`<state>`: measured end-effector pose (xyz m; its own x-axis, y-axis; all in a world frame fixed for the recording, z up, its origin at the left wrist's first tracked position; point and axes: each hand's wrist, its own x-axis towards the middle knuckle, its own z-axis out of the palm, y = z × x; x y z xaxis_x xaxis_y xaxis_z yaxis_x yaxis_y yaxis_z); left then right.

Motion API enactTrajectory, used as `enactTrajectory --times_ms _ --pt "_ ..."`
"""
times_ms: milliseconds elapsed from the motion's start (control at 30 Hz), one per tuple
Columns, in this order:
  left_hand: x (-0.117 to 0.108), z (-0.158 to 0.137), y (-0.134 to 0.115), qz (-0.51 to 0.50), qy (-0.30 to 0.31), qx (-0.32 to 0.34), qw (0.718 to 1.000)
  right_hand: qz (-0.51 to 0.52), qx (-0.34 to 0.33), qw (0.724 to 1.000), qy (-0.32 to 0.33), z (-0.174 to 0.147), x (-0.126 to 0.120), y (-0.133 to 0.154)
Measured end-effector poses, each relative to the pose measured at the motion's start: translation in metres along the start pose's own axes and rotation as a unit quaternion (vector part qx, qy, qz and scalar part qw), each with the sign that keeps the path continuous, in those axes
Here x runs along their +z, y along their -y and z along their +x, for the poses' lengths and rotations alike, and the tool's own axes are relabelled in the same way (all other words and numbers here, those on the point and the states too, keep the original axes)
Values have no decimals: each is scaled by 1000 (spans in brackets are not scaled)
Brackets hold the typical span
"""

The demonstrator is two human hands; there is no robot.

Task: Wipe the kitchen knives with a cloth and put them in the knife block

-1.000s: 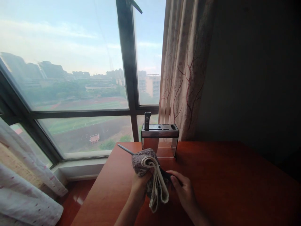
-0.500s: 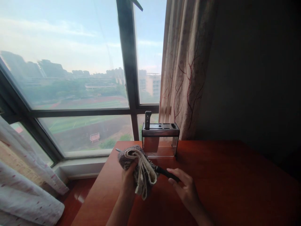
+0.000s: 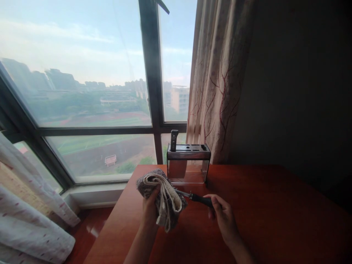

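My left hand (image 3: 150, 207) is closed round a folded grey-and-white cloth (image 3: 165, 200). The cloth wraps the thin metal rod of a sharpening steel (image 3: 202, 200), hiding the rod's far part. A short stretch of bare rod shows between cloth and collar. My right hand (image 3: 223, 214) grips the end of its black handle. Behind the cloth stands a knife block (image 3: 189, 155) with a dark slotted top and clear walls. One knife (image 3: 173, 140) sits in its left slot, handle up, with the broad blade dimly visible inside.
The reddish-brown wooden table (image 3: 264, 212) carries the block near its far edge. Beyond it are a dark-framed window (image 3: 156, 91) and a patterned curtain (image 3: 217, 80). Another curtain (image 3: 30, 227) hangs at lower left, beside the table's left edge.
My right hand has drawn the sharpening steel rightward through the cloth. Its tip, which stuck out at the cloth's left, is now hidden, and bare rod shows near the handle.
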<state>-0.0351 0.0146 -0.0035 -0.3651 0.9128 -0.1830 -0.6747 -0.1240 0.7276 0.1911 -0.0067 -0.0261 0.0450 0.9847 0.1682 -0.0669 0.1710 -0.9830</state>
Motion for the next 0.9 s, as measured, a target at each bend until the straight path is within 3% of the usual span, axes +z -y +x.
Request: enactTrajectory --times_ms 233,433,533,667,900 --pt "4 -4 -1 35 9 2 999 8 -33 999 9 1 -1 -5" --pt "13 -19 17 56 45 -38 997 -49 -152 983 86 -3 9 -1" --pt "14 -24 27 61 64 -46 995 -75 -173 978 87 -4 12 1" --pt "13 -24 31 70 59 -47 995 -87 -120 987 66 -7 12 -4" --pt "13 -26 30 73 75 -45 993 17 37 995 86 -9 17 -12"
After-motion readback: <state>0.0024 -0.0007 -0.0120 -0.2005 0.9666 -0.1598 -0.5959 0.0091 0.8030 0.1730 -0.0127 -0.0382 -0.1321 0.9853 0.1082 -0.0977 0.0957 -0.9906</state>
